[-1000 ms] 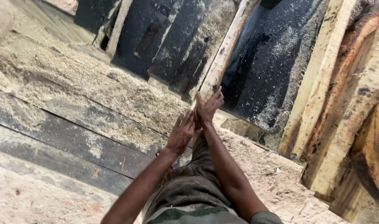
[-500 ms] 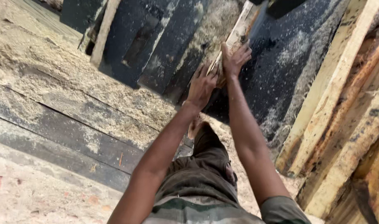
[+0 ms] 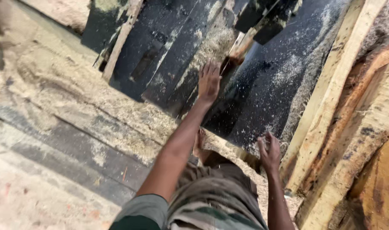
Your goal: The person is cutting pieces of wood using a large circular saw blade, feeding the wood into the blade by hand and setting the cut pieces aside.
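Starting nearest, the person's knee and camouflage-patterned trousers [image 3: 215,200] filled the bottom of the view, a bare foot [image 3: 199,145] planted on the sawdust-covered floor [image 3: 75,123] just ahead. To the near right, the right hand [image 3: 270,152] hung low beside a stack of pale rough-sawn planks [image 3: 331,119], its fingers [image 3: 264,142] loosely curled and spread, gripping nothing and touching nothing that could be made out. Further out, the left arm was stretched straight forward, and the left hand [image 3: 209,81] was open with its fingers [image 3: 208,67] extended and slightly fanned, palm down, holding nothing. Just beyond those fingertips, up and to the right, lay a narrow light-coloured wooden strip [image 3: 241,47], its long axis running diagonally away, from the near end close to the left hand toward the upper right of the view. The left hand was clearly the nearer one to it; the right was well apart. Whether the fingertips actually touched the strip's near end could not be told. The strip rested against the dark, sawdust-flecked sheet [image 3: 279,85], with another pale batten [image 3: 120,42] leaning at the far left.
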